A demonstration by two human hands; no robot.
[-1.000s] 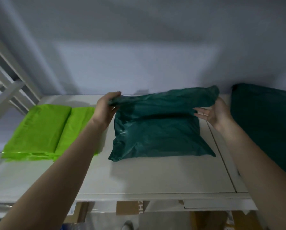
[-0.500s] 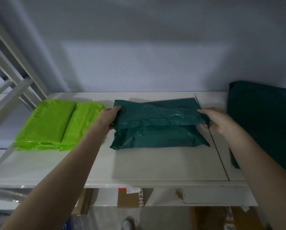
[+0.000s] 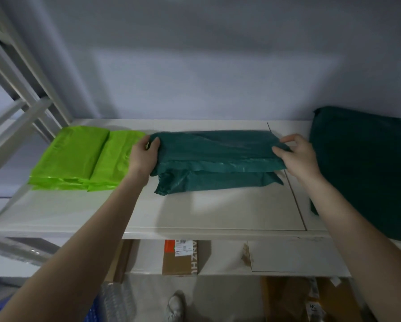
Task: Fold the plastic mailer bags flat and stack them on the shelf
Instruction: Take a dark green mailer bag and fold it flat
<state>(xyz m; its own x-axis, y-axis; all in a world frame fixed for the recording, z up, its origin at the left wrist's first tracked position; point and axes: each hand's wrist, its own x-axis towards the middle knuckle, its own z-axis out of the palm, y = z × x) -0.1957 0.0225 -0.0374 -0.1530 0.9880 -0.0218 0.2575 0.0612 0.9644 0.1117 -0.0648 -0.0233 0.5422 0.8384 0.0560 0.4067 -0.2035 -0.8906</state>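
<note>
Dark green mailer bag [image 3: 218, 159], folded, on shelf [image 3: 218, 217] | your left hand [image 3: 142, 156] grips its left end | your right hand [image 3: 297, 156] pinches its right end

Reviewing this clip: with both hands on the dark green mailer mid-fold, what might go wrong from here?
1. The dark green mailer looks puffy, and its lower layer sticks out unevenly; once the left hand and right hand release, the fold may spring open.
2. The left hand sits right beside the lime mailers; sliding sideways could nudge that stack.
</note>
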